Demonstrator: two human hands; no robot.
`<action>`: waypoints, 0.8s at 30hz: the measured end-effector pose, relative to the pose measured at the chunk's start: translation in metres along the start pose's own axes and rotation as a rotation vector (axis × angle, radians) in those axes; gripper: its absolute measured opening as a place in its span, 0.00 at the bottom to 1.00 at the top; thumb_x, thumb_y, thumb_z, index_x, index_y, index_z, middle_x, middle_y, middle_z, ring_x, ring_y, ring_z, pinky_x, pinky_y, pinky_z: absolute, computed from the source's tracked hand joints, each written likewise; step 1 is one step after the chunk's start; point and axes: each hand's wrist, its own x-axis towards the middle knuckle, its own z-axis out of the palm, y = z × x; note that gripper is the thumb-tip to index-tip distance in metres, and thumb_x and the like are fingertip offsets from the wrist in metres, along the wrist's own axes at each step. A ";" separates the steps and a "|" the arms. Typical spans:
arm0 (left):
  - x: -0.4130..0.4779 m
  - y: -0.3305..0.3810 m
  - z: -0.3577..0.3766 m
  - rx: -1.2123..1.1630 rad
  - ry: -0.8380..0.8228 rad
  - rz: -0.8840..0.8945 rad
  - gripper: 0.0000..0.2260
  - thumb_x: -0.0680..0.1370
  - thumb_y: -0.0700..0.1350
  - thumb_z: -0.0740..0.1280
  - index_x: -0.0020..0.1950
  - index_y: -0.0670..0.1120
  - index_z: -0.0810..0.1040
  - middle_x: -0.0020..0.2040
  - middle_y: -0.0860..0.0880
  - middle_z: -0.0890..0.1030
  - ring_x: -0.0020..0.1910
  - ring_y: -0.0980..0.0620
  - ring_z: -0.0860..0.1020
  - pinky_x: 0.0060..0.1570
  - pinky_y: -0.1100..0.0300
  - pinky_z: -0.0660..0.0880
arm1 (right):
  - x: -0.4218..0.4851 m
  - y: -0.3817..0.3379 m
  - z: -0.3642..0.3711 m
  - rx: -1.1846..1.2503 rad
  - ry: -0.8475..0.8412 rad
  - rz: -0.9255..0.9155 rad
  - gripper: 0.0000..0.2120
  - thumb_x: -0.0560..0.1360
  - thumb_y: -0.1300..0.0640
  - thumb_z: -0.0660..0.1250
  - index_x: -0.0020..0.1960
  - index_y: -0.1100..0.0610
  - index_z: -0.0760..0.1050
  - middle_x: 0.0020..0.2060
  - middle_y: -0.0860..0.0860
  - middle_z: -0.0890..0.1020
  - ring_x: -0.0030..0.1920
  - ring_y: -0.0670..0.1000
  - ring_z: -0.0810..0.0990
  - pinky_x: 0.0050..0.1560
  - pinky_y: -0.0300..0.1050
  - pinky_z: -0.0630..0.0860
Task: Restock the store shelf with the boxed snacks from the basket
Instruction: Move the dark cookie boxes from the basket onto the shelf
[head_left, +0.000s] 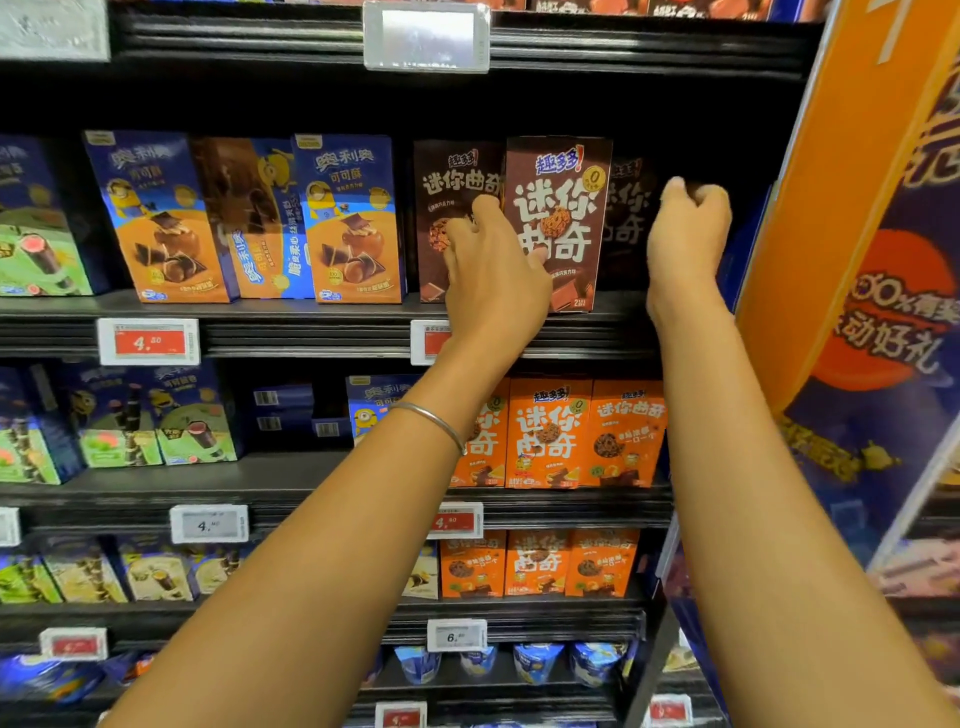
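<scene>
A brown cookie box (563, 208) stands upright at the front of the upper shelf (311, 332). My left hand (493, 275) grips its left edge, thumb on the front face and fingers curled behind it. A second brown box (441, 182) stands just left of it, partly behind my hand. A third brown box (628, 218) sits further back in the dark. To the right of that box my right hand (688, 234) reaches into the shelf recess with its fingers curled; nothing shows in them. The basket is out of view.
Blue and orange snack boxes (353, 218) fill the same shelf to the left. Orange cookie boxes (550, 431) line the shelf below. An orange and blue display panel (852, 260) closes off the right side. Price tags (148, 340) hang on the shelf edges.
</scene>
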 end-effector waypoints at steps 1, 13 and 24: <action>0.000 0.000 0.000 -0.017 0.000 -0.003 0.23 0.81 0.47 0.72 0.71 0.46 0.66 0.70 0.43 0.68 0.68 0.42 0.73 0.61 0.43 0.79 | -0.012 0.001 -0.003 0.021 -0.029 -0.028 0.11 0.83 0.50 0.60 0.59 0.56 0.72 0.45 0.46 0.74 0.42 0.42 0.72 0.42 0.39 0.69; -0.013 -0.018 -0.015 0.138 -0.013 0.006 0.28 0.80 0.57 0.71 0.74 0.45 0.69 0.70 0.43 0.65 0.71 0.42 0.66 0.63 0.48 0.74 | -0.053 0.011 -0.001 -0.323 -0.413 -0.225 0.24 0.76 0.52 0.73 0.68 0.54 0.69 0.55 0.44 0.78 0.46 0.37 0.76 0.36 0.26 0.69; -0.149 -0.089 -0.106 -0.383 0.068 0.088 0.15 0.82 0.38 0.68 0.69 0.38 0.77 0.58 0.41 0.82 0.61 0.50 0.82 0.59 0.57 0.79 | -0.209 0.037 -0.069 0.278 -0.537 0.044 0.10 0.76 0.57 0.69 0.58 0.56 0.76 0.53 0.56 0.84 0.57 0.57 0.83 0.58 0.53 0.79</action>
